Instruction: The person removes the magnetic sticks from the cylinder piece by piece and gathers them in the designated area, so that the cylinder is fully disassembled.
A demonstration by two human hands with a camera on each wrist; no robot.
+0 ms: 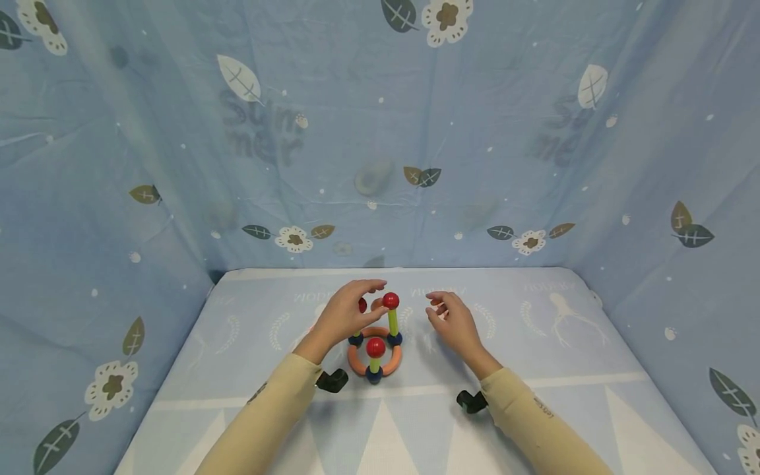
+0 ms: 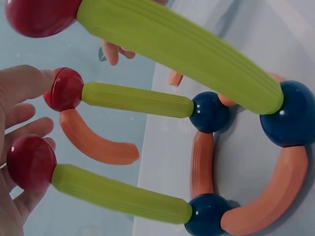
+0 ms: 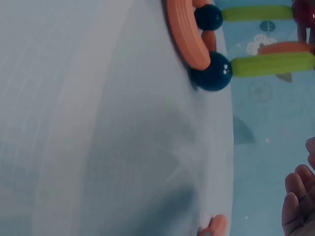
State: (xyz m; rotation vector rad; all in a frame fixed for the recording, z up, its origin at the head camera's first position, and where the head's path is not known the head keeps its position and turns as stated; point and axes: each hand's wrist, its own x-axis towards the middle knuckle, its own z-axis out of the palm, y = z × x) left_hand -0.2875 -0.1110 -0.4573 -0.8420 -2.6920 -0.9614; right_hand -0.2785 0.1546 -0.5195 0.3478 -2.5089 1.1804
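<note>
A magnetic-stick toy frame has blue balls (image 2: pixel 209 112) joined by curved orange sticks (image 1: pixel 353 359) into a ring on the table. Upright green sticks (image 1: pixel 393 322) rise from it, each topped by a red ball (image 1: pixel 376 347). My left hand (image 1: pixel 347 309) reaches over the frame, its thumb touching the back right red ball (image 2: pixel 66 89) and its fingers spread apart. From that ball a curved orange stick (image 2: pixel 101 142) sticks out, its far end free. To the right of the frame, my right hand (image 1: pixel 456 324) hovers with loosely bent fingers, holding nothing.
Another orange piece (image 3: pixel 216 226) lies on the table to the right of the frame, hidden behind my right hand in the head view. Patterned blue cloth (image 1: pixel 368 132) encloses the table (image 1: pixel 534 343) at the back and sides. A black device (image 1: pixel 472 402) sits at each wrist.
</note>
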